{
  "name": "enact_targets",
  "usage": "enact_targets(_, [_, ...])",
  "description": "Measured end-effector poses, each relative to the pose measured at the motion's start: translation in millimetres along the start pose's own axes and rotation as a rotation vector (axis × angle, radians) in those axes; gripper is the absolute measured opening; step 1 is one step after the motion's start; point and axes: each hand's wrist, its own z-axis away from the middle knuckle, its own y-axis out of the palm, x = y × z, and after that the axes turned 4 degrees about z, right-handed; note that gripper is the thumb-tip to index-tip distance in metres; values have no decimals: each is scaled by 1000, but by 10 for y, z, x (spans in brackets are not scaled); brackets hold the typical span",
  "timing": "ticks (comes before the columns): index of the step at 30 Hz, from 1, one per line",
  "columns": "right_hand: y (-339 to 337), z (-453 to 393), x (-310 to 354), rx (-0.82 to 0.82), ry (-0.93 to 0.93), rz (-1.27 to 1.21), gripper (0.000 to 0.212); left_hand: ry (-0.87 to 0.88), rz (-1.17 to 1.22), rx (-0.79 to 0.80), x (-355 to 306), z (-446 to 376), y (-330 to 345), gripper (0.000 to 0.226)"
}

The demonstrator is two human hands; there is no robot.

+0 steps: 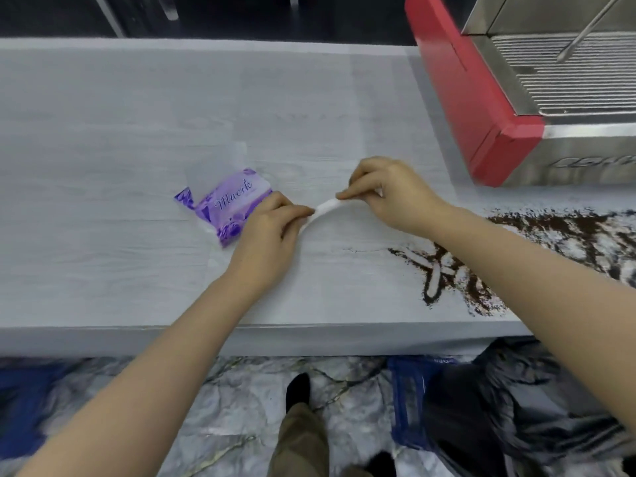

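Note:
A purple tissue pack [227,204] lies on the pale wood-grain counter [137,132], left of centre. My left hand [272,232] rests over the pack's right end and pinches one end of a white tissue [325,208]. My right hand [389,194] pinches the tissue's other end, a little higher and to the right. The tissue stretches in a thin arc between the two hands, just above the counter.
Dark coffee grounds [516,242] are spilled across the counter at the right, near the front edge. A red and steel espresso machine [499,98] stands at the back right. Below the counter edge are a blue crate [409,401] with a dark bag, and my shoe.

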Motion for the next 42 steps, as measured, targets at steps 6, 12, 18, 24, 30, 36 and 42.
enact_targets(6, [247,-925,-97,-8,-47,-37,24,-101,-75,-140,413,-464,-219,20])
enact_targets(12, [434,-1699,-322,-10,-27,-31,23,-122,-175,-153,920,-1106,-298,22])
enact_targets(18, [499,-2024,-589,-13,-17,10,23,-37,-261,-88,1116,-1493,-243,29])
enact_targets(24, [463,-1673,-660,-16,-57,28,24,98,-311,6,1053,-1369,-196,27])
enact_targets(30, [323,-967,-520,40,-86,2,21,195,-298,69,688,-852,-104,31])
enact_targets(36, [179,-73,-307,61,-161,9,21,244,-267,131,165,-131,35,31])
enact_targets(42, [93,623,-155,135,-185,12,31,256,-255,121,-206,481,221,31])
